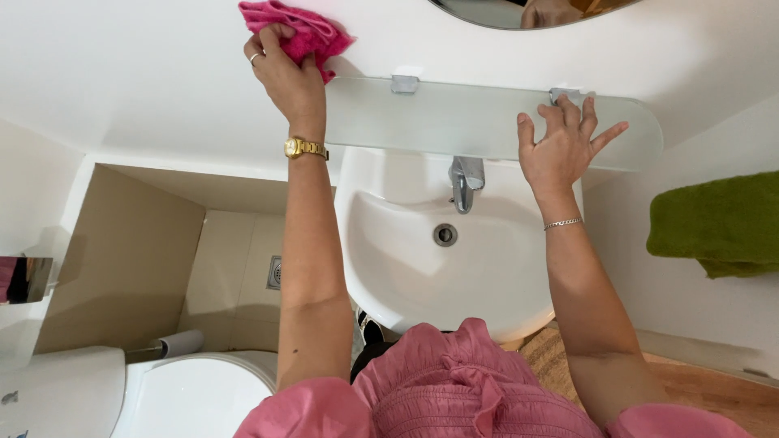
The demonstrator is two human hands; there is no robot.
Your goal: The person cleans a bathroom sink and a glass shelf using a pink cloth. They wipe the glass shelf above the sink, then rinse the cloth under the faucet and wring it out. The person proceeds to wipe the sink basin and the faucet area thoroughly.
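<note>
My left hand presses a crumpled pink cloth against the white wall, just above the left end of a frosted glass shelf. A gold watch sits on that wrist. My right hand lies flat on the right part of the shelf, fingers spread, beside a metal shelf bracket. A thin bracelet circles that wrist. Below the shelf is a white washbasin with a chrome tap and a round drain.
A mirror's lower edge shows at the top. A green towel hangs on the right wall. A white toilet stands bottom left, with a floor drain on beige tiles and a woven mat on the floor.
</note>
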